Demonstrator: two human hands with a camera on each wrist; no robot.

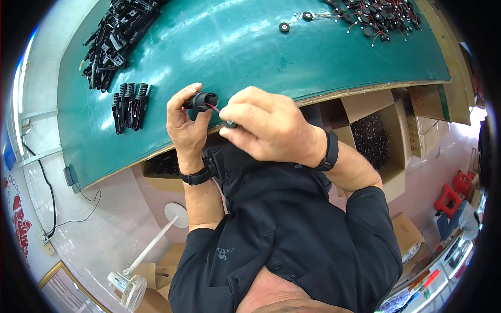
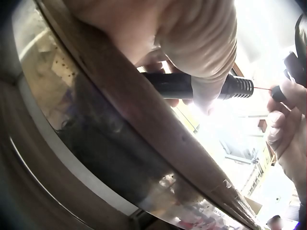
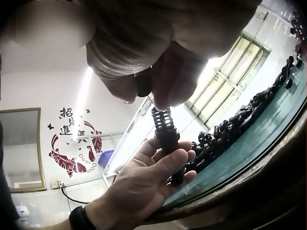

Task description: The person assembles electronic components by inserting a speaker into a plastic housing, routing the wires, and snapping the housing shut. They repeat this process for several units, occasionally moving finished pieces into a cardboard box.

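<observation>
My left hand [image 1: 187, 125] grips a black tubular housing [image 1: 197, 102] above the table's near edge, its mouth facing my right hand. In the right wrist view the housing [image 3: 163, 125] shows a slotted, ribbed end, with left thumb and fingers [image 3: 170, 163] wrapped round its body. Between thumb and fingertips my right hand [image 1: 274, 125] pinches a small round black disc [image 1: 230, 124]. A thin red wire [image 1: 213, 106] spans from the disc to the housing's mouth. The disc [image 2: 277, 94] stands apart from the ribbed end in the left wrist view.
Several similar black housings [image 1: 128, 107] lie in a row on the green table [image 1: 209, 57]. A heap of black parts [image 1: 117, 39] is at back left, and wired round discs [image 1: 376, 18] pile up at back right. An open carton [image 1: 397, 151] with dark contents stands below the edge.
</observation>
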